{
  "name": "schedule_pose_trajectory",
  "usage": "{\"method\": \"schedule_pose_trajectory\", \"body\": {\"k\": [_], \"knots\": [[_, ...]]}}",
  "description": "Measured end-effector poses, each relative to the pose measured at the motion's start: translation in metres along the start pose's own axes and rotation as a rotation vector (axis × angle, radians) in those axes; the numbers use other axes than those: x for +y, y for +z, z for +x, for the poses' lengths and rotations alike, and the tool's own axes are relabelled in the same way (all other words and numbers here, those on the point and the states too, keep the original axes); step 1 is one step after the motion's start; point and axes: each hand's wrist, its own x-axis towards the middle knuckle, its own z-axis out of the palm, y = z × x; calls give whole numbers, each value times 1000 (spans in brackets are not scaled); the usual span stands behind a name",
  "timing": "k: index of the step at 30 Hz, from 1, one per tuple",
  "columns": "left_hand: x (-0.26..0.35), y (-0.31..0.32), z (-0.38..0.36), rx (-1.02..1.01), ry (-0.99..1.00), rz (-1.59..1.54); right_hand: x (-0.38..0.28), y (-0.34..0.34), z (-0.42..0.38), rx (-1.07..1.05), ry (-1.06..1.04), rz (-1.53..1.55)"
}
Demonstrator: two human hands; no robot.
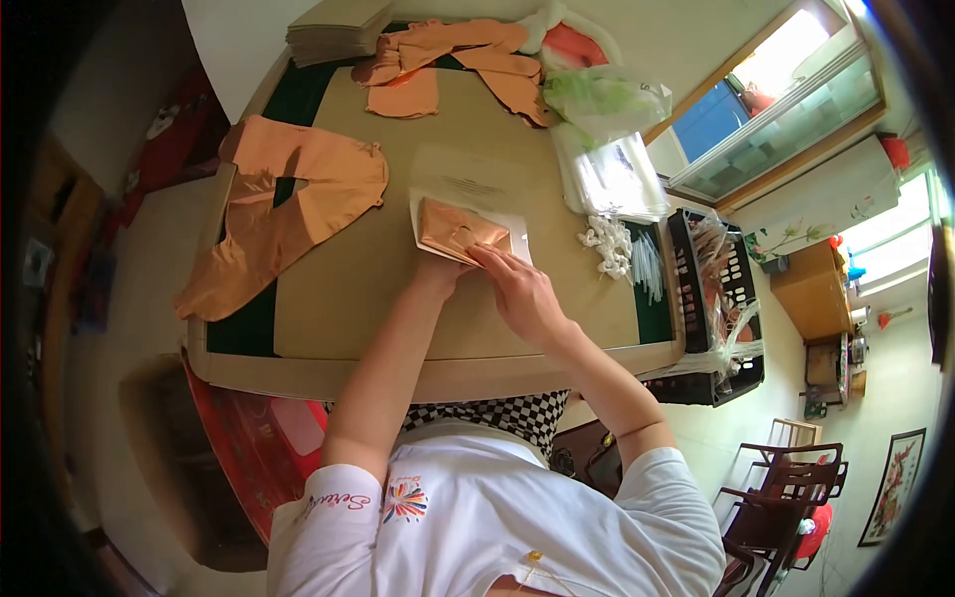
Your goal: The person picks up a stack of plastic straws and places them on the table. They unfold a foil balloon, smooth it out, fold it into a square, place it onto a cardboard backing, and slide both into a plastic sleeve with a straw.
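Observation:
A folded rose-gold foil balloon lies on a white printed sheet over the middle of the table. My left hand grips the sheet and foil from below at the near edge, its fingers mostly hidden beneath them. My right hand is closed at the near right corner, fingertips pressing on the foil. To the left lies a flat, unfolded rose-gold foil balloon. More flat foil balloons are heaped along the far edge.
Clear plastic sleeves lie at the right, near white ribbon bundles and thin straws. A black crate with plastic-wrapped items stands beyond the table's right edge. A stack of cards sits at the far left corner of the table.

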Motion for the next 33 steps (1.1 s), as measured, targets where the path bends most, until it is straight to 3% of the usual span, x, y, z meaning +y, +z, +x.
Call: {"method": "schedule_pose_trajectory", "body": {"k": [2,5,8,11,14,20,23,26,29,32,33], "knots": [[-14,3,6,80,-85,71,6,6,3,-4,-24,-22],[-18,5,-1,-48,-131,19,30,20,10,1,-60,-68],[-25,8,-8,24,-29,70,30,21,10,149,-144,-211],[-23,8,-14,33,-91,71,26,17,10,242,-229,-246],[-21,20,-24,98,-87,41,35,16,14,162,-196,-270],[-36,11,-32,-49,40,76,46,31,19,248,-248,-258],[-37,0,-51,-19,44,144,38,33,8,247,-245,-199],[-16,-10,-94,-167,-175,537,36,42,-15,197,-209,-174],[5,-12,-127,-264,-227,637,36,49,-38,125,-147,-110],[22,-9,-120,-76,537,1226,32,47,-51,174,-141,-58],[23,-16,-108,-71,628,1348,30,46,-55,156,-129,-56]]}}
